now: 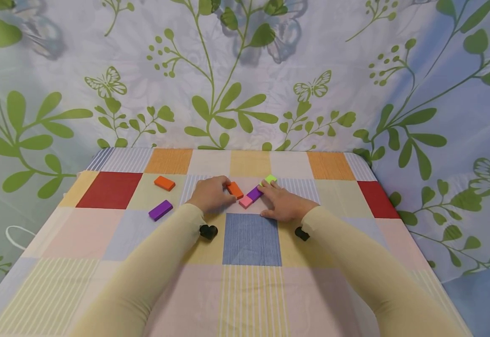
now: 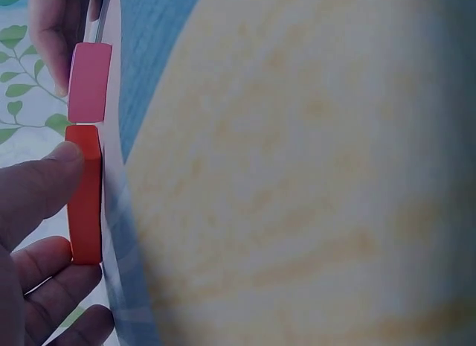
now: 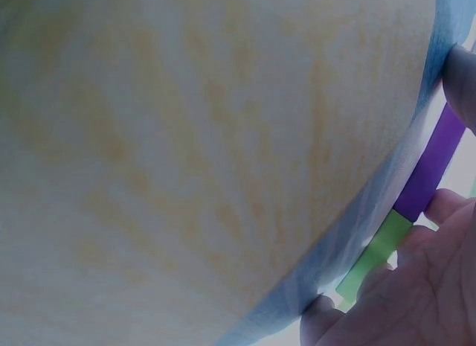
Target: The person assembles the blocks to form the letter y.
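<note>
Colourful squares cover the tablecloth (image 1: 249,243) in the head view. Both hands rest on it near the far middle. The left hand (image 1: 211,193) has curled fingers that pinch an orange block (image 1: 235,190). The right hand (image 1: 284,203) lies flat with straight fingers close together, touching a purple block (image 1: 255,193). A pink block (image 1: 245,201) sits between the hands, touching the orange and purple ones. A green block (image 1: 270,179) lies at the far end of the purple one, by the right fingertips. Off to the left, well apart, lie another orange block (image 1: 164,183) and another purple block (image 1: 160,210).

From the left wrist, the thumb (image 2: 37,190) and fingers (image 2: 44,260) pinch the orange block (image 2: 85,193). Its end touches the pink block (image 2: 90,82).

From the right wrist, the purple block (image 3: 435,164) and green block (image 3: 374,255) lie end to end beside the hand (image 3: 416,286). How the fingers lie cannot be told here.
</note>
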The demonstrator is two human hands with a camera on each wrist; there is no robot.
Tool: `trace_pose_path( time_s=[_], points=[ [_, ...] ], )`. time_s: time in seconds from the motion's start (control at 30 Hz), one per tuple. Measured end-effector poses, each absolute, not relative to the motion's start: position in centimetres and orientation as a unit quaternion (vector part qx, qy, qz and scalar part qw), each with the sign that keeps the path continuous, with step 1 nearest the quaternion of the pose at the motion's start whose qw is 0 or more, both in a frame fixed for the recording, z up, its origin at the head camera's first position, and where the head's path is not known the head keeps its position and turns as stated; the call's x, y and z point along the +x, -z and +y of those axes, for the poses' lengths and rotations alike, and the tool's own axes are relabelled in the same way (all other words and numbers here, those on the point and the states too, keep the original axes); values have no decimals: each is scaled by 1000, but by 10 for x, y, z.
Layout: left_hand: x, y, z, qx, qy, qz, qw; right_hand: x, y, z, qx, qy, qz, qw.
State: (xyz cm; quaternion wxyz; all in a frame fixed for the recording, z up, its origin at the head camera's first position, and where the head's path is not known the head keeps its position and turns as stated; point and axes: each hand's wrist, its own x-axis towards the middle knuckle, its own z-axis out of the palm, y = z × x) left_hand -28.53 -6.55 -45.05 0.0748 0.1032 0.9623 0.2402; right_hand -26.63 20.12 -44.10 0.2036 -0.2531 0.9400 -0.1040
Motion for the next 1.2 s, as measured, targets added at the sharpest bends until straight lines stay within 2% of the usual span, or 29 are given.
trace_pose_path(
  time_s=[1.2],
  points=[
    [-283, 447, -62, 121, -227, 963, 76, -266, 440, 201, -251, 113, 939, 206]
  ],
)
